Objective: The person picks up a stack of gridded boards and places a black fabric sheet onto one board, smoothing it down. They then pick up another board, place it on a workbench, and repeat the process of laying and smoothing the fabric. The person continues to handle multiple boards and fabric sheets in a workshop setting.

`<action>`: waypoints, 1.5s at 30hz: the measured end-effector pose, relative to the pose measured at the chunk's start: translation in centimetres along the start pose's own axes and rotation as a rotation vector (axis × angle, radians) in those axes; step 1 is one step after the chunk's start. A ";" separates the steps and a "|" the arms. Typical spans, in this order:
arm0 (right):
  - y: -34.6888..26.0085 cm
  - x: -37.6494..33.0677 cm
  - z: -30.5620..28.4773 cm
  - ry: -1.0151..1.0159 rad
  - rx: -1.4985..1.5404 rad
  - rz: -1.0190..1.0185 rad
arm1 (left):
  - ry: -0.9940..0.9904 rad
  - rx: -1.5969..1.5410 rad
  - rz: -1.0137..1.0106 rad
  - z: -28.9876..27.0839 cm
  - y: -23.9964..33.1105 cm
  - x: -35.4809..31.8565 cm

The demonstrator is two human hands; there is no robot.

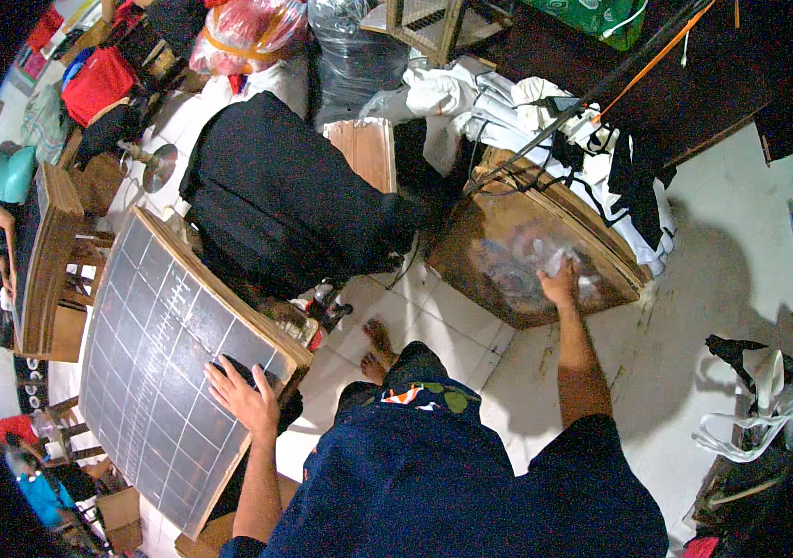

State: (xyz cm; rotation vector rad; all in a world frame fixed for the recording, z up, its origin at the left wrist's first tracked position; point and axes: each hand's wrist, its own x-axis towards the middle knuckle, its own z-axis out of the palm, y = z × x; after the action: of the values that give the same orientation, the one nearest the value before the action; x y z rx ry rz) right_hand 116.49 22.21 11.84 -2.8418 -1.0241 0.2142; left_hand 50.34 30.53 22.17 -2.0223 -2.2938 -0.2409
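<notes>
My left hand (246,398) lies flat, fingers spread, near the right edge of a dark table top (173,363) marked with a white grid and ruler-like lines. Nothing is held in it. Out to the right, my right hand (560,282) is over a brown wooden table or box (489,232) with a cloudy surface. Its fingers are drawn together at a small whitish thing (564,257), too blurred to name. Whitish and bluish shapes show around that hand.
Black cloth (285,186) drapes a large form ahead. White and black fabric (545,121) is heaped behind the brown table. Bare feet (376,349) show on the tiled floor. Another person's arm (1,242) rests at far left. Plastic bags (759,418) lie at right.
</notes>
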 end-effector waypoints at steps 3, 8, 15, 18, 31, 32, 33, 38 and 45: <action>3.2 1.3 -2.4 -0.003 -0.063 0.026 | -0.006 0.037 0.017 0.3 -0.5 0.2; 4.5 3.7 -3.4 0.133 -0.092 -0.066 | 0.121 -0.202 0.053 -1.1 2.4 1.8; 5.3 3.6 -2.1 0.231 -0.044 -0.198 | 0.100 -0.510 0.445 -0.8 23.1 2.1; 6.0 3.8 -2.6 0.200 0.117 -0.187 | -0.071 -0.696 0.511 0.5 32.4 2.0; 5.8 -2.0 -2.0 -0.001 0.254 -0.049 | -0.702 -0.777 0.558 5.8 43.6 5.3; 5.9 -2.4 -1.6 0.084 0.248 -0.073 | -0.629 -0.762 0.631 6.8 44.3 5.5; 5.9 -2.8 -1.2 0.082 0.265 -0.049 | -0.600 -0.768 0.700 7.9 45.5 5.6; 6.1 -4.1 0.0 0.048 0.218 -0.021 | -0.355 -0.714 0.988 12.3 53.7 5.8; 6.1 -5.6 -2.3 -0.067 0.265 -0.142 | -0.591 -0.557 0.886 10.9 57.1 10.0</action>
State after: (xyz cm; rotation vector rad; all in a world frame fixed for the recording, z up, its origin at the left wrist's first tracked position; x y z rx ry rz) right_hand 116.36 13.83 13.71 -2.5308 -1.1126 0.4017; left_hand 106.12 48.99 16.98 -3.5395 -1.3237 -0.2482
